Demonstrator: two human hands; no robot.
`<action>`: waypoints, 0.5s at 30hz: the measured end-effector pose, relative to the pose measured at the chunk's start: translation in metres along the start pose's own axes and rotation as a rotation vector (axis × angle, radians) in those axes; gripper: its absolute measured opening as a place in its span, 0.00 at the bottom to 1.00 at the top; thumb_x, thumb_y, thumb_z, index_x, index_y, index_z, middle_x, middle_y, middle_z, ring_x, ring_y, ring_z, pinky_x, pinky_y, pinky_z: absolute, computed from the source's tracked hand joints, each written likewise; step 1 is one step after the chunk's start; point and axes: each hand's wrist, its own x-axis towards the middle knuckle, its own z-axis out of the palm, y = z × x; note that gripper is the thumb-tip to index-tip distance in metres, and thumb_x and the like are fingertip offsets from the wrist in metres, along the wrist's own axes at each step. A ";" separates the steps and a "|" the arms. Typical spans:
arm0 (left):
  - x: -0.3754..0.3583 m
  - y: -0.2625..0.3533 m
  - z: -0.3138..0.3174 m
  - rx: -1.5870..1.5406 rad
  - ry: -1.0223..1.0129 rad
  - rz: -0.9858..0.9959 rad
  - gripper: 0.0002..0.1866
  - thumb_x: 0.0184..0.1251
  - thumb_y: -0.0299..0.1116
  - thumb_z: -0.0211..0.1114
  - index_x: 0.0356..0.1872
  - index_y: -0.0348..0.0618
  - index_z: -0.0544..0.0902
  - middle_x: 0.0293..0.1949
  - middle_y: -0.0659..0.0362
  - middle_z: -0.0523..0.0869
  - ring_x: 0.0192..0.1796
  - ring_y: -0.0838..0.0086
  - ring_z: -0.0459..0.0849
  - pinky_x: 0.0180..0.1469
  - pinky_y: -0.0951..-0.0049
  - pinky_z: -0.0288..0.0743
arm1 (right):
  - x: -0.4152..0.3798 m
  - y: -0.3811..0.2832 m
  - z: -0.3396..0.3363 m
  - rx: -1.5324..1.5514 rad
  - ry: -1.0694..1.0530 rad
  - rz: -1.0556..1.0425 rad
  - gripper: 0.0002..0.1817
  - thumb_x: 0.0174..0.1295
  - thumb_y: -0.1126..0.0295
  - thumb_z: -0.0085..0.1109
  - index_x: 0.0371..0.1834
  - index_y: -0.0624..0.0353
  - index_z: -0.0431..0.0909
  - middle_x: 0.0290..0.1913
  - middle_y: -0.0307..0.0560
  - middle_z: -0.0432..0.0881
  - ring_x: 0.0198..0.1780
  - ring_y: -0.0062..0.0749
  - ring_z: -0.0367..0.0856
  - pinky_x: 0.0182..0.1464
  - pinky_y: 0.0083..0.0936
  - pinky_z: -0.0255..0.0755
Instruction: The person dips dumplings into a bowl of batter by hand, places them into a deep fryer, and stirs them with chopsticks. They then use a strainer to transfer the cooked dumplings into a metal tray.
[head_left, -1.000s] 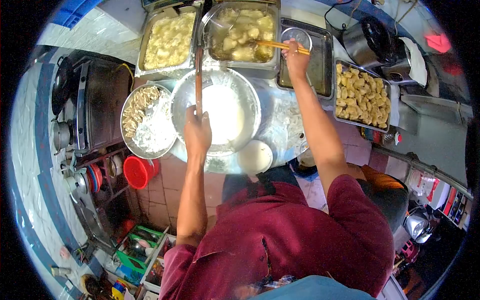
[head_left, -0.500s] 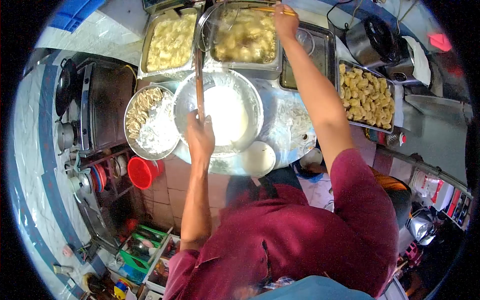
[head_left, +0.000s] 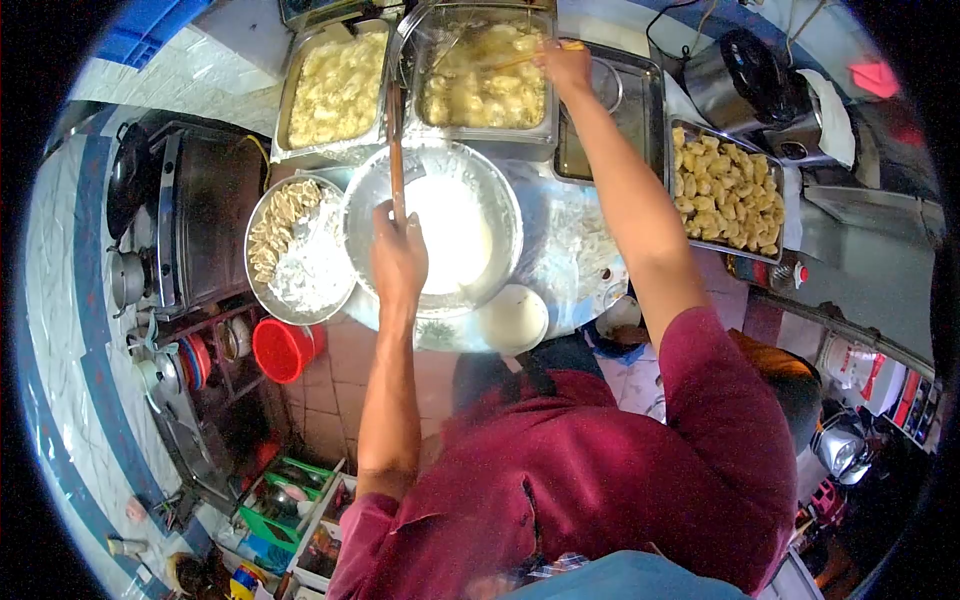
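Observation:
My left hand (head_left: 398, 258) is closed round the wooden handle of a strainer (head_left: 396, 150), whose wire end is hard to make out by the middle fryer. My right hand (head_left: 567, 68) grips wooden chopsticks (head_left: 512, 61), reaching leftward over that fryer. In the middle fryer (head_left: 485, 133), pale battered pieces (head_left: 460, 103) float in bubbling oil. Below my left hand's handle stands a wide metal bowl (head_left: 512, 245) of white batter (head_left: 450, 235). Left of it, a round metal tray (head_left: 250, 262) bears sliced pieces (head_left: 285, 225) and white flour (head_left: 310, 275).
A second fryer (head_left: 285, 130) full of frying pieces stands at the left. To the right are a dark oily tray (head_left: 590, 150) and a tray of golden fried pieces (head_left: 730, 190). A small white bowl (head_left: 515, 318) sits at the table's near edge; a red bucket (head_left: 283, 350) is below left.
My right hand has moved slightly down and left, and the chopsticks now reach further down over the oil. My left hand stays on the handle in nearly the same place.

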 end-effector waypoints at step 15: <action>0.072 -0.010 0.041 0.171 -0.067 0.094 0.14 0.71 0.35 0.58 0.51 0.39 0.73 0.35 0.35 0.86 0.40 0.36 0.85 0.44 0.43 0.76 | -0.085 -0.103 -0.121 -0.413 -0.083 -0.596 0.18 0.69 0.50 0.59 0.41 0.53 0.88 0.30 0.45 0.88 0.30 0.36 0.85 0.36 0.32 0.77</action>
